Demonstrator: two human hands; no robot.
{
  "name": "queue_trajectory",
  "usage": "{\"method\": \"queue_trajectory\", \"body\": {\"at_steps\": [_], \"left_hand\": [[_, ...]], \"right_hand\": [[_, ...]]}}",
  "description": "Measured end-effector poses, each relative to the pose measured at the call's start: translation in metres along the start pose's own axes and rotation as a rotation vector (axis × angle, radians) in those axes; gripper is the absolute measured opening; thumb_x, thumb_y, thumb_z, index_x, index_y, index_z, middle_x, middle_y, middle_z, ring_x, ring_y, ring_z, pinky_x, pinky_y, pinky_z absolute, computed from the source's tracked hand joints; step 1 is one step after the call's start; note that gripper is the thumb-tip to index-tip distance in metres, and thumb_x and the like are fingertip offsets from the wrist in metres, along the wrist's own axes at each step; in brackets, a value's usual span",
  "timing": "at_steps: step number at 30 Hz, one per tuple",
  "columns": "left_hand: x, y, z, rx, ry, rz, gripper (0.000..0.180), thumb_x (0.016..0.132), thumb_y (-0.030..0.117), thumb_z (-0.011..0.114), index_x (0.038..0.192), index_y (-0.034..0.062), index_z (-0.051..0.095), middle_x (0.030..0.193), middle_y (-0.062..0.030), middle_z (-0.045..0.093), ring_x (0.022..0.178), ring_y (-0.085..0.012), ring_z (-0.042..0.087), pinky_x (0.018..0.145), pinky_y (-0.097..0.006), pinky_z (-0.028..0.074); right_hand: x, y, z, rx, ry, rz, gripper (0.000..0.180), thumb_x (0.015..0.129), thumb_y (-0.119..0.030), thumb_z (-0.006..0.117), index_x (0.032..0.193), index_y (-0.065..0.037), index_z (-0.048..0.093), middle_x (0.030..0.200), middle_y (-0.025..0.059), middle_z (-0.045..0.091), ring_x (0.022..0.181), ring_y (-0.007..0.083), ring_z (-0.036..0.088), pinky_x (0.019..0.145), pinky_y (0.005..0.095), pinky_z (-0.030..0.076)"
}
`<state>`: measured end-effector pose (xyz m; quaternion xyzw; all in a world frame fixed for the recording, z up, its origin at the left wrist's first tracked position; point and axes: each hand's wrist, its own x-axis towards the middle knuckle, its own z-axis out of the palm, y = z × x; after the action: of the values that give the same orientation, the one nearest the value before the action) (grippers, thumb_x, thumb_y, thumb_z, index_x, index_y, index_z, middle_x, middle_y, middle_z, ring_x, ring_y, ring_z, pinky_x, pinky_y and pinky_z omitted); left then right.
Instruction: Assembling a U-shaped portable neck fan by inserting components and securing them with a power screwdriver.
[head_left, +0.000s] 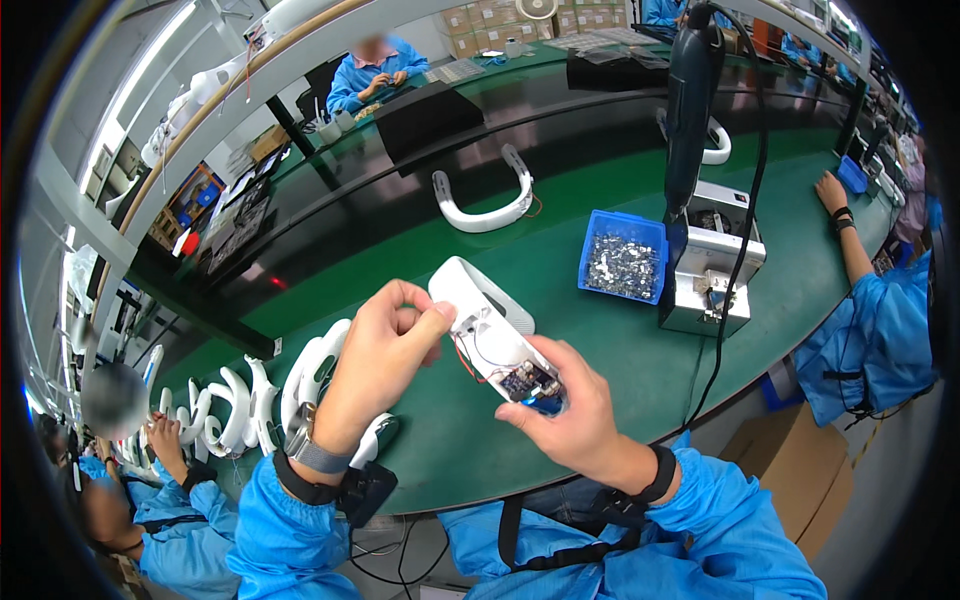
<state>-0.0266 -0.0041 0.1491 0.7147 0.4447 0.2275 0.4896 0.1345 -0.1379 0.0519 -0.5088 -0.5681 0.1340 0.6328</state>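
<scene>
Far left: white curved housings (pixel 258 405) in a row on the green bench (pixel 470 455); their stage cannot be told. Left hand (pixel 385 345): thumb and fingers drawn together at the upper edge of the open housing (pixel 497 348); cannot tell whether anything is pinched. Open housing is above the bench, circuit board (pixel 527 381) and red wire (pixel 464 360) inside, exposed. Judged part-assembled: wiring begun, covering not yet done. Right hand (pixel 582 408): closed around its lower end.
</scene>
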Motion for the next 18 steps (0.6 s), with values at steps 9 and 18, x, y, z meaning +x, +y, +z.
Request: {"method": "queue_trajectory", "body": {"at_steps": [9,18], "left_hand": [[-0.019,-0.013,0.039,-0.705,-0.150,-0.006,0.047,0.105,0.031,0.038,0.125,-0.0068,0.055,0.113,-0.0242,0.069,0.107,-0.0291,0.068,0.092,-0.040,0.055],[0.012,-0.027,0.056,-0.661,-0.276,0.048,0.038,0.102,0.028,0.050,0.114,-0.0070,0.060,0.100,-0.0224,0.072,0.084,-0.0241,0.073,0.071,-0.033,0.060]], "right_hand": [[-0.003,-0.001,0.011,-0.022,-0.044,-0.033,0.062,0.074,-0.022,0.084,0.125,-0.002,0.056,0.099,0.0148,0.064,0.085,0.0304,0.065,0.072,0.0373,0.052],[0.083,0.129,-0.077,-1.090,-0.153,0.009,0.009,0.082,-0.007,0.063,0.085,-0.004,0.071,0.091,0.0158,0.068,0.088,0.0343,0.065,0.080,0.0442,0.054]]}}
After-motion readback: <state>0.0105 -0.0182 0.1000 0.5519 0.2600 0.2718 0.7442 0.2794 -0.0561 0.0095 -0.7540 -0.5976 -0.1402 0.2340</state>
